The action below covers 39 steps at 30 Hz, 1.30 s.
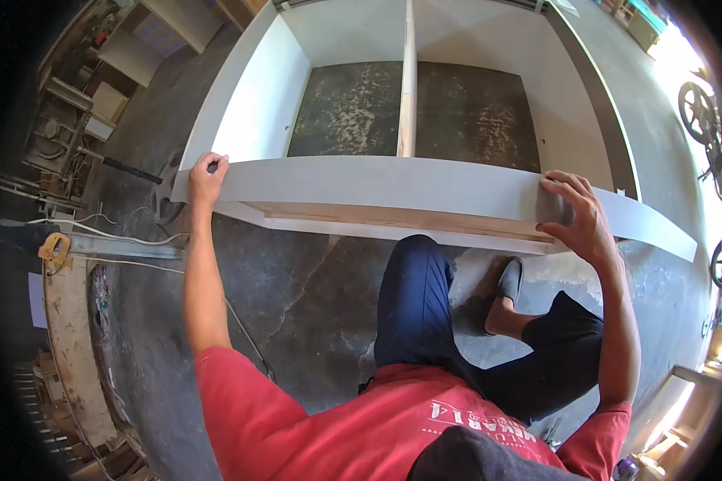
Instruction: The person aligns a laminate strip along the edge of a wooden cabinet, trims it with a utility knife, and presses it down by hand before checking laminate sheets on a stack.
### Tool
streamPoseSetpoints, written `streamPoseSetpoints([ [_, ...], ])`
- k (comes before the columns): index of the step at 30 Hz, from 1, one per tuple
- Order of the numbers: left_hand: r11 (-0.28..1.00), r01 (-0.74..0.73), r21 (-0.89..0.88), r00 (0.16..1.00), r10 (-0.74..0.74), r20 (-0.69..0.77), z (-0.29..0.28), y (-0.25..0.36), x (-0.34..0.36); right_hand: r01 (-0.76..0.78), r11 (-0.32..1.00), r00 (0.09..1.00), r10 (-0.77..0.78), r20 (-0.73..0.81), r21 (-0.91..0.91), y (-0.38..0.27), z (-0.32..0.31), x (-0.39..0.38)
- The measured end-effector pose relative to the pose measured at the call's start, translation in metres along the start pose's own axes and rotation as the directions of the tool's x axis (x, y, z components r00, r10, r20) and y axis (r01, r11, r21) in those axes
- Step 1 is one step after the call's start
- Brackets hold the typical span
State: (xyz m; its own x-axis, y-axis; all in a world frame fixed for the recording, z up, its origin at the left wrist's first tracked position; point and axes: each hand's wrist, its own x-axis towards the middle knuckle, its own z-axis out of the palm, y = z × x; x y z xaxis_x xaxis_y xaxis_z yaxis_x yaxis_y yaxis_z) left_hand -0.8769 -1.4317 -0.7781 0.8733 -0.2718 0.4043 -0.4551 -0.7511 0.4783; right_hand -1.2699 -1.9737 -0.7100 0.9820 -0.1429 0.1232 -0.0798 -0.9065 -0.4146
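A long white board lies across the near side of a white cabinet carcass, and its right end sticks out past the carcass side. My left hand is closed at the board's left end, thumb and fingers bent over its upper edge. Toward the right, my right hand spans the board's width, with fingertips at the upper edge and the thumb at the lower one. Under the board runs a bare wood-coloured strip. A central divider splits the carcass into two bays with the floor showing through.
On the left stand a workbench, a handsaw with an orange handle and loose cables. Cabinet panels rest at the back left. Wheels stand along the right edge. My knee and sandalled foot are close to the carcass.
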Motion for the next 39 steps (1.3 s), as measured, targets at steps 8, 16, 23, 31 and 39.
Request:
streamPoseSetpoints([
  [8, 0.998, 0.061, -0.017, 0.994, -0.063, -0.091, 0.001, 0.006, -0.007, -0.027, 1.000, 1.000, 0.027, -0.002, 0.015, -0.001, 0.003, 0.001],
  [16, 0.989, 0.114, -0.091, 0.993, -0.115, -0.013, 0.002, -0.006, -0.001, -0.023, 1.000, 1.000, 0.023, 0.013, 0.008, -0.002, 0.002, 0.003],
  [23, 0.997, 0.067, -0.029, 0.997, -0.066, 0.027, 0.002, -0.015, 0.003, 0.005, 1.000, 0.999, -0.005, 0.039, 0.002, 0.004, -0.004, 0.006],
  [31, 0.998, 0.065, 0.008, 0.998, -0.065, -0.021, 0.004, -0.013, 0.005, -0.005, 0.999, 0.999, 0.007, 0.048, -0.051, 0.011, -0.003, 0.006],
  [39, 0.997, 0.068, 0.035, 0.997, -0.067, -0.038, 0.005, -0.015, 0.006, 0.017, 0.999, 0.998, -0.015, 0.057, -0.032, 0.012, -0.009, 0.008],
])
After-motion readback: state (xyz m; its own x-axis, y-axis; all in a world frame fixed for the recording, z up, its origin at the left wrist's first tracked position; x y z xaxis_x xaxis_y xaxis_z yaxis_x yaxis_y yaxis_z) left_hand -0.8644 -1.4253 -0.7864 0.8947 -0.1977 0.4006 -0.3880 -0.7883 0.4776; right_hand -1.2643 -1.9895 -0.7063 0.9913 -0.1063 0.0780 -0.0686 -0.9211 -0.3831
